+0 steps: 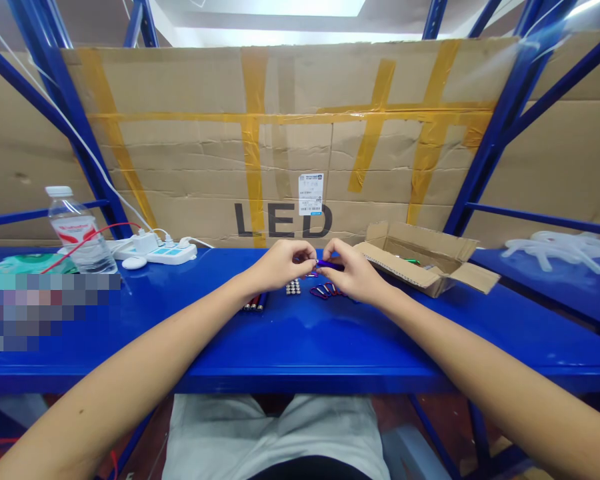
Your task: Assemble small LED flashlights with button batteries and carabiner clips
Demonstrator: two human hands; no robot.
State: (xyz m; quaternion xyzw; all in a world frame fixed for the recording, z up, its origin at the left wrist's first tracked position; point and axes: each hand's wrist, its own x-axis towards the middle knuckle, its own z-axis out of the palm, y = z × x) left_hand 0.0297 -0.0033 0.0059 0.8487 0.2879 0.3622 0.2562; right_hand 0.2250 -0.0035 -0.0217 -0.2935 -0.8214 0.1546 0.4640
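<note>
Pinching a slim purple tube (330,265) between thumb and fingers, the right hand (354,270) is clamped on it just above the blue bench (290,343), pretty much dead centre. The left hand (286,259) is right at the tube's left end, thumb and forefinger curled close together; honestly can't tell if they're gripping the tip or some tiny part there, too small to make out. So the 2 hands are nearly meeting, with only a bit of the tube showing between them.

Below them there's a neat little block of small silver cells (293,287), and just right of that some carabiners (322,291) lying flat, partly covered by the right hand. Over on the left, beside the left wrist, a few dark and red tubes (254,303) are lined up side by side with their silver ends facing the bench's front edge.

Farther right sits an open cardboard box (463,257), flaps out, something green inside. Way left you've got a white power strip (155,250) with stuff plugged in, plus a water bottle (83,233) standing upright.
</note>
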